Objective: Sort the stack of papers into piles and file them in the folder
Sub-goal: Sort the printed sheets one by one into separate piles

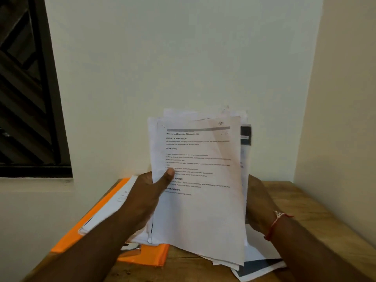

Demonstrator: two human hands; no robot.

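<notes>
Head view looks down on a stack of papers [199, 180] held upright above a wooden tabletop [305, 204] with visible grain. The sheets are thin, white and unevenly aligned, and the front one carries printed text under bold headings. The left hand [146, 196] grasps the stack's left edge, its thumb [167, 174] pressed flat across the front sheet and its fingers curled out of sight behind. The right hand [258, 202], with a red thread bracelet [274, 224] on its wrist, sits against the stack's right edge. Its fingers are hidden by the paper, so its grip cannot be told. At the left lies a glossy orange folder [97, 212], open, with white sheets [114, 204] on it and a shiny metal clip [130, 248] near its near edge. More loose sheets [260, 265], one with a dark printed patch, lie flat on the tabletop beneath the stack.
</notes>
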